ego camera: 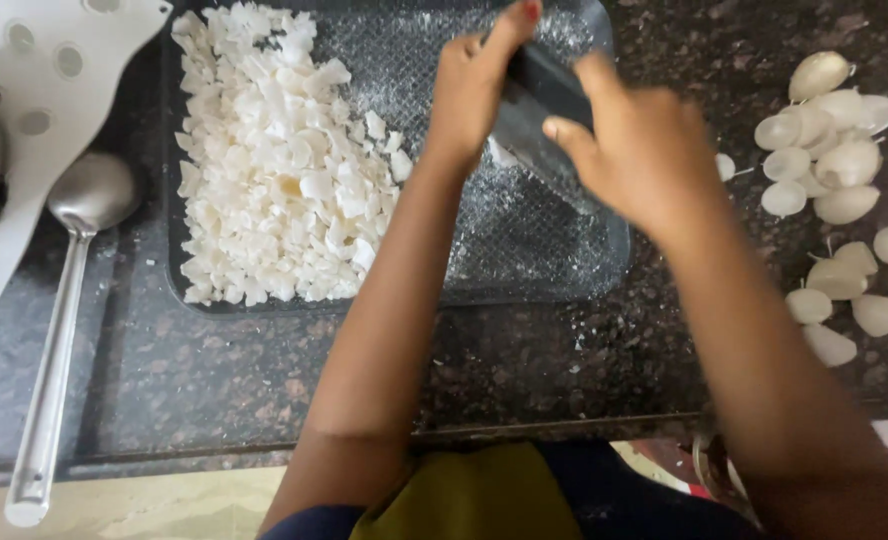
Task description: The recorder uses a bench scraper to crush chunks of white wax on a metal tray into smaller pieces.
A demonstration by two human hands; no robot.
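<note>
at the far left of the frame a long metal spoon lies on the dark stone counter under a white sheet with holes, and just right of it a big pile of white chopped bits fills the left side of a clear glass board. in the upper middle the left hand presses its fingers on top of a dark flat blade, and the right hand is curled tight around the blade's other end, over the right side of the board. at the far right, whole white peeled pieces sit in a bunch on the counter.
</note>
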